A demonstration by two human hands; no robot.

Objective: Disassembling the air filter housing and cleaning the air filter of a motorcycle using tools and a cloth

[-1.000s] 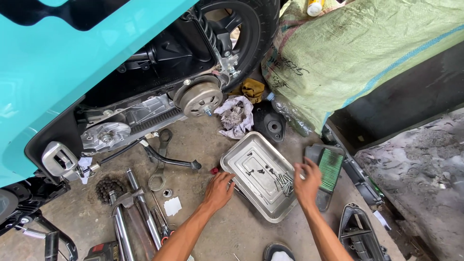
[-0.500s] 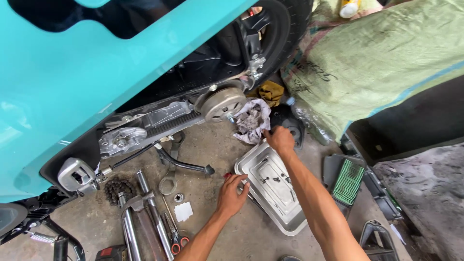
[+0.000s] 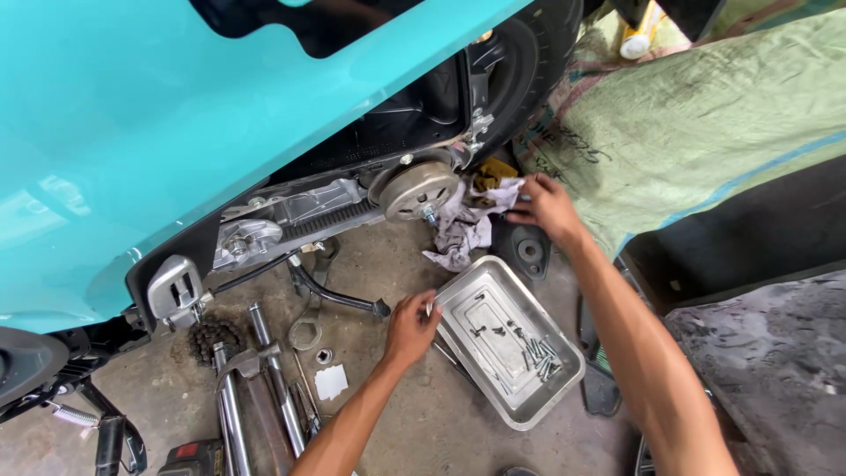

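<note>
The scooter's [image 3: 176, 106] drive side stands open: the cover is off, the belt [image 3: 339, 218] and the round clutch drum [image 3: 414, 188] are bare, and a handful of loose bolts [image 3: 539, 357] already lies in the steel tray [image 3: 564, 388] on the concrete floor [image 3: 414, 423]. So the stripping looks well advanced, as far as can be judged; the drum and the belt remain mounted.

The right hand [image 3: 548, 207] reaches up to 12 o'clock of the tray, its fingers pinched on the grey rag [image 3: 458, 229] that hangs just below the drum at about 5 o'clock of it. The left hand [image 3: 410, 328] rests at the tray's 9 o'clock rim, fingers curled at the edge; whether they grip a small part there is too small to tell.

At 9 o'clock of the left hand lie a spanner [image 3: 308, 326], a washer [image 3: 323, 356], fork tubes [image 3: 231, 414] and a small sprocket [image 3: 214, 335].

As for packages and labels: a small blank white paper square [image 3: 332, 382] lies at 8 o'clock of the left hand; a pale green woven sack [image 3: 705, 115] with dark printed letters covers the upper right; a white-and-yellow bottle [image 3: 636, 35] stands at the top edge.
</note>
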